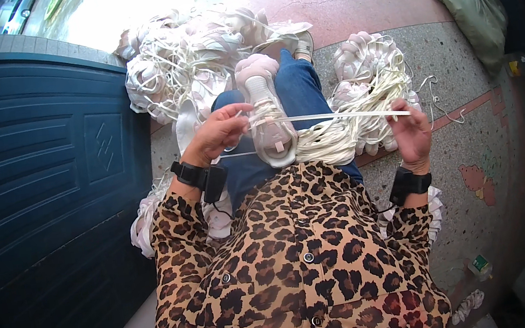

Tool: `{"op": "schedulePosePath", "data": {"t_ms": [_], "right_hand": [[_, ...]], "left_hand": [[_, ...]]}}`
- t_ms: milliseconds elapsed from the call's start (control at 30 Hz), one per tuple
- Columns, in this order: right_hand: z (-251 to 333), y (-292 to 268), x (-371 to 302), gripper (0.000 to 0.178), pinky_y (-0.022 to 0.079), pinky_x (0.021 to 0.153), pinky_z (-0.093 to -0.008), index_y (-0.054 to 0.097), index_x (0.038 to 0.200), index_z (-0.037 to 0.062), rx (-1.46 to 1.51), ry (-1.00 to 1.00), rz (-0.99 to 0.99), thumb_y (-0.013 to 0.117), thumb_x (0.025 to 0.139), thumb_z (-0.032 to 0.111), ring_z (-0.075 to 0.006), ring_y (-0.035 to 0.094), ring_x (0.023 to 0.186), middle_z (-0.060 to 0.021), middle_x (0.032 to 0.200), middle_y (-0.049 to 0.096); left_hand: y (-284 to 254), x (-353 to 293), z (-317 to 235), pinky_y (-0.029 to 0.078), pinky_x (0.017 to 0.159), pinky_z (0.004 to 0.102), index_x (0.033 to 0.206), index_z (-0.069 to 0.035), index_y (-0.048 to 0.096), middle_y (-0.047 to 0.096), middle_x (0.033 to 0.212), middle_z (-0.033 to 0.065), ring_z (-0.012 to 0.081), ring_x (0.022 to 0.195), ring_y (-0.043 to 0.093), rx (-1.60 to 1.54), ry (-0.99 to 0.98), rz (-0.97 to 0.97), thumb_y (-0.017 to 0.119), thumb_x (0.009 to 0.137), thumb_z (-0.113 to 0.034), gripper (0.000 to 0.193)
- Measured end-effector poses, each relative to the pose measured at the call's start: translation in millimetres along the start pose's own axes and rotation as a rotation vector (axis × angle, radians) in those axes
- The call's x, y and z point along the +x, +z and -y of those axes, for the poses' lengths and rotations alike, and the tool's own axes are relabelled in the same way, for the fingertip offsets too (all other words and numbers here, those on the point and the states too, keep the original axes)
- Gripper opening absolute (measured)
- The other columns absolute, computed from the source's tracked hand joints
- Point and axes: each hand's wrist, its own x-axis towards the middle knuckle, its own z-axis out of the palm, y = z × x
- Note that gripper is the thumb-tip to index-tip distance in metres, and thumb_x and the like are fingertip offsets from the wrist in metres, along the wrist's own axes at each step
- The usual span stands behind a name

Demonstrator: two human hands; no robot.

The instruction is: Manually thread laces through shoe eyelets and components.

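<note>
A pale pink and white shoe upper (271,140) lies lengthwise on my lap, its heel opening toward me. White shoelace (342,115) runs nearly straight from it to my right hand (412,132), whose fingers pinch the far end out to the right. Beside the upper's left edge, my left hand (224,131) is closed, with a bit of white lace showing at its fingertips. How much lace it grips is partly hidden. A thick hank of cream laces (325,143) rests on my right thigh, just right of the upper.
A large heap of pale uppers and laces (190,55) sits ahead to the left. Another pile of uppers (365,63) stands at the right. A dark blue panelled door (45,158) borders the left side. A greenish sack (470,14) stands far right on the speckled floor.
</note>
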Motion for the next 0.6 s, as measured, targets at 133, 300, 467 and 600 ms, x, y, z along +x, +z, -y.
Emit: {"op": "schedulePosePath", "data": {"t_ms": [133, 300, 467, 600], "right_hand": [[43.0, -2.8, 6.5, 0.014, 0.039, 0.101, -0.0429, 0.054, 0.101, -0.0003, 0.461, -0.071, -0.062, 0.057, 0.090, 0.007, -0.0220, 0.053, 0.097, -0.0085, 0.102, 0.055], [93.6, -39.9, 6.4, 0.011, 0.040, 0.093, -0.0406, 0.048, 0.083, 0.0047, 0.641, -0.273, 0.064, 0.054, 0.092, 0.002, -0.0209, 0.050, 0.083, -0.0055, 0.085, 0.049], [103.0, -51.9, 9.1, 0.031, 0.034, 0.066, -0.0330, 0.041, 0.070, 0.0098, 0.394, -0.212, 0.015, 0.054, 0.098, 0.008, -0.0157, 0.039, 0.069, -0.0025, 0.072, 0.040], [114.3, -67.4, 10.8, 0.034, 0.029, 0.060, -0.0315, 0.040, 0.070, 0.0104, 0.274, -0.233, -0.052, 0.054, 0.101, 0.014, -0.0146, 0.035, 0.065, -0.0017, 0.070, 0.039]], "left_hand": [[-18.0, -3.9, 10.9, 0.028, 0.041, 0.0171, 0.126, -0.005, 0.056, 0.068, 0.088, 0.0024, 0.0018, 0.047, 0.038, -0.140, -0.003, -0.121, 0.062, 0.098, -0.009, 0.029], [-21.0, 3.6, 33.3, 0.029, 0.041, 0.0197, 0.113, -0.006, 0.061, 0.070, 0.087, 0.0029, 0.0029, 0.047, 0.040, 0.021, 0.045, -0.378, 0.060, 0.101, -0.019, 0.018], [-90.0, -37.1, -2.9, 0.031, 0.043, 0.0197, 0.097, -0.010, 0.063, 0.048, 0.065, -0.0078, 0.0031, 0.048, 0.040, -0.108, 0.091, -0.408, 0.060, 0.102, -0.022, 0.013], [-137.2, -129.5, -70.3, 0.029, 0.046, 0.0199, 0.114, -0.006, 0.060, 0.032, 0.060, -0.0083, 0.0038, 0.049, 0.033, -0.342, 0.467, -0.571, 0.056, 0.106, -0.028, 0.024]]}}
